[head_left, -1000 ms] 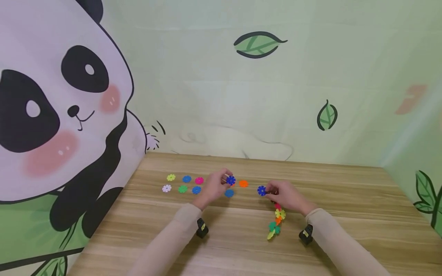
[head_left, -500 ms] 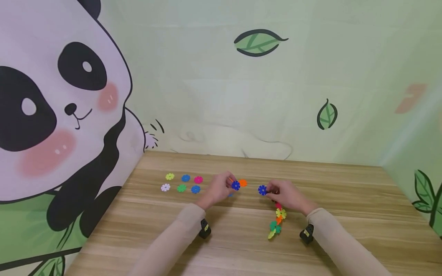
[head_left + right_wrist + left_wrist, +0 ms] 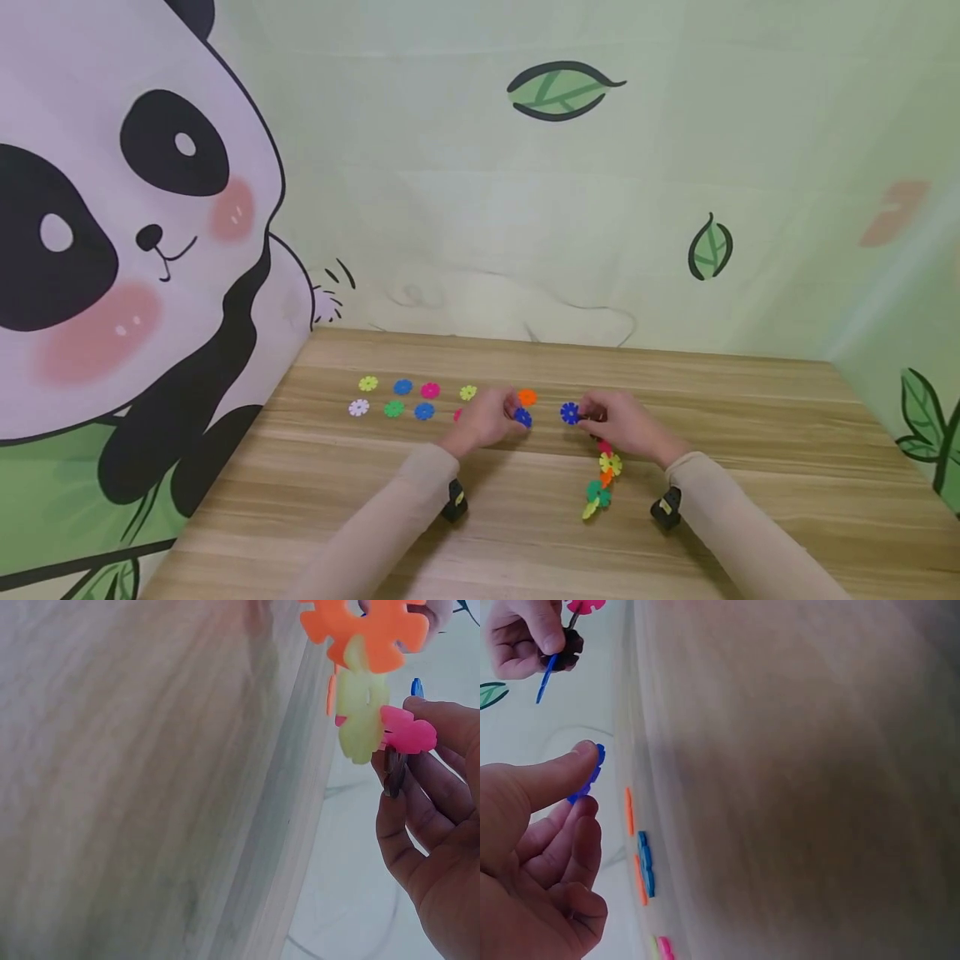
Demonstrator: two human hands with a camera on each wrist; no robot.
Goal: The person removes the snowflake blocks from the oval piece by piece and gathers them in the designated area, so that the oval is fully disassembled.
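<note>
My left hand point(image 3: 486, 418) pinches a dark blue notched plastic disc point(image 3: 523, 417) between thumb and fingertips, above the table. In the left wrist view this disc point(image 3: 594, 776) is seen nearly edge-on. To its right, my right hand point(image 3: 622, 422) grips a chain of interlocked flower-shaped discs near its upper end. A dark blue disc point(image 3: 570, 413) at that end points toward the left hand, a short gap away. Below hang pink, yellow point(image 3: 611, 464), orange and green point(image 3: 598, 493) discs, with a yellow one lowest. The right wrist view shows a dark brown disc point(image 3: 394, 772) at the fingers.
Loose discs lie in two rows left of the hands, among them a yellow disc point(image 3: 368, 383), a white disc point(image 3: 359, 407), a green disc point(image 3: 393, 408) and an orange disc point(image 3: 527, 397). The wooden table point(image 3: 712, 400) meets a panda-printed backdrop point(image 3: 450, 208) behind.
My left hand has moved right and toward me with its blue disc, now nearer the chain's end disc. The right hand and chain have stayed nearly still.
</note>
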